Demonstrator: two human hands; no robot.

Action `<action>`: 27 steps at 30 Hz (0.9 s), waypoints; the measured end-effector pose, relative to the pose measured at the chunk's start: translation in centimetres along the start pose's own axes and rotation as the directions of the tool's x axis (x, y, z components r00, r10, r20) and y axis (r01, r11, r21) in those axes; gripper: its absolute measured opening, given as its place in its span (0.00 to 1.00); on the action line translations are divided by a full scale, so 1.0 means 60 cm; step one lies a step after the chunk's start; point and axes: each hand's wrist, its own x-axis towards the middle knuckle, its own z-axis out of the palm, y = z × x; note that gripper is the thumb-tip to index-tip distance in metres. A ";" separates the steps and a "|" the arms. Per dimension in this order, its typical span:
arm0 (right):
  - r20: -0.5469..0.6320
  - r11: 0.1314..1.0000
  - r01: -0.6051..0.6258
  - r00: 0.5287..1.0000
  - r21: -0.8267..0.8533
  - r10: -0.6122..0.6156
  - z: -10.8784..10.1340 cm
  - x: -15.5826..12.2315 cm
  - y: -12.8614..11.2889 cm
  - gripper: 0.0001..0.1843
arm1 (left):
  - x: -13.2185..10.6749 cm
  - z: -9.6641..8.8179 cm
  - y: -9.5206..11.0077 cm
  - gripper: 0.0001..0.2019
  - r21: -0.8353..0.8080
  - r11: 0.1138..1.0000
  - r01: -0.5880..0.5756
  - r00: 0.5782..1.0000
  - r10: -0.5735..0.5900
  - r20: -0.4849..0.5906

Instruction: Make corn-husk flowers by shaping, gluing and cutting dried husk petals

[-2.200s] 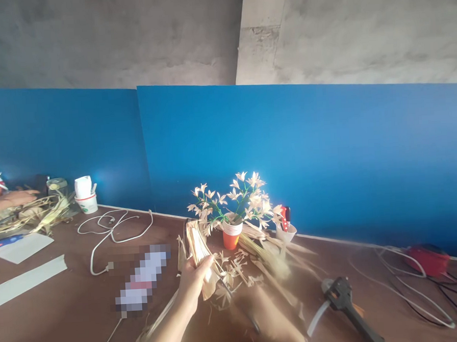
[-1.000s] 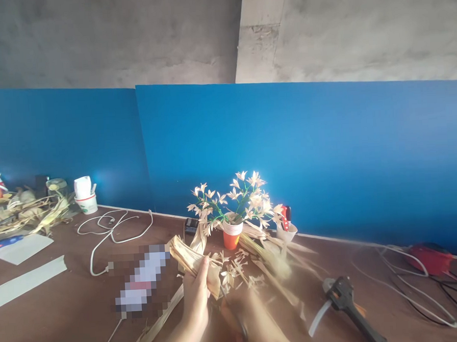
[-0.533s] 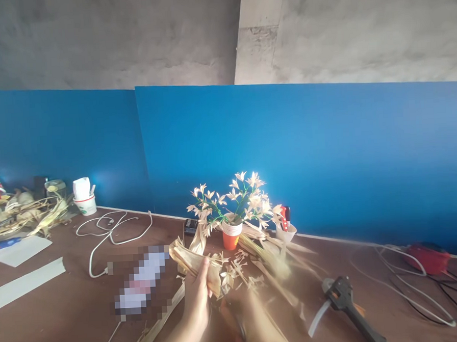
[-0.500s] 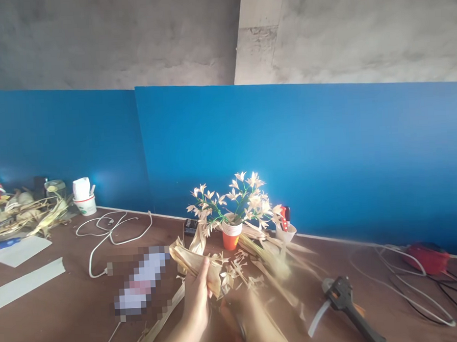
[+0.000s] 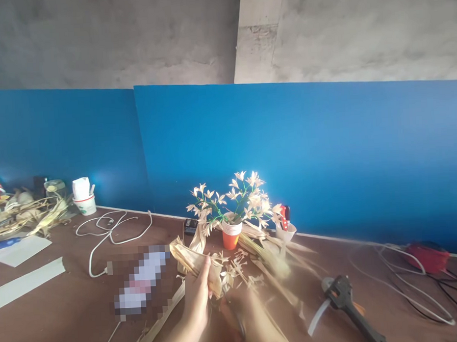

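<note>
My left hand [image 5: 199,295] pinches a dried corn husk [image 5: 191,259], its thumb lying along the top. Close on its right is my right hand [image 5: 255,317], blurred and closed around what look like scissors [image 5: 241,326]; a dark handle loop shows, and the blades are mostly hidden at the husk's lower edge. Small cut husk pieces [image 5: 239,262] lie just beyond the hands. Behind them, stacked paper cups [image 5: 231,234] hold green stems with pale husk flowers [image 5: 255,197].
A glue gun [image 5: 344,295] lies at right, near cables and a red object [image 5: 428,257]. A white cup [image 5: 286,233] with a red-handled tool stands by the blue partition [image 5: 289,152]. On the left are a white cable [image 5: 102,239], a blurred-out device [image 5: 142,280] and a husk pile [image 5: 31,214].
</note>
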 end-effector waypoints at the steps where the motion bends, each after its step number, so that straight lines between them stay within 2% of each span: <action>1: 0.001 1.000 -0.006 1.000 -0.009 0.006 0.000 0.000 -0.001 0.11 | 0.000 0.000 -0.001 0.22 0.000 1.000 -0.003 1.000 0.003 -0.003; 7: -0.001 0.993 -0.117 0.993 -0.023 0.117 -0.013 0.007 0.016 0.06 | 0.004 -0.002 0.014 0.21 -0.003 0.999 -0.033 0.999 0.033 0.008; 10: 0.055 0.991 -0.135 0.989 0.018 0.134 -0.029 0.011 0.037 0.12 | 0.018 -0.009 0.032 0.20 0.020 0.999 -0.036 0.999 0.036 0.011; 13: 0.063 0.992 -0.121 0.991 0.041 0.118 -0.046 0.013 0.045 0.18 | 0.035 -0.018 0.044 0.20 0.079 0.996 -0.040 0.997 0.035 0.067; 17: 0.065 0.991 -0.125 0.990 -0.051 0.128 -0.059 0.006 0.031 0.18 | 0.046 -0.023 0.039 0.17 0.188 0.981 -0.047 0.995 0.029 0.099; 22: 0.086 0.984 -0.092 0.991 -0.150 0.106 -0.065 -0.001 0.014 0.14 | 0.049 -0.025 0.028 0.20 0.255 0.962 -0.099 0.985 0.060 0.159; 27: 0.123 0.987 -0.109 0.985 -0.122 0.124 -0.067 -0.001 0.021 0.11 | 0.058 -0.030 0.021 0.14 0.291 0.955 -0.063 0.975 -0.003 0.223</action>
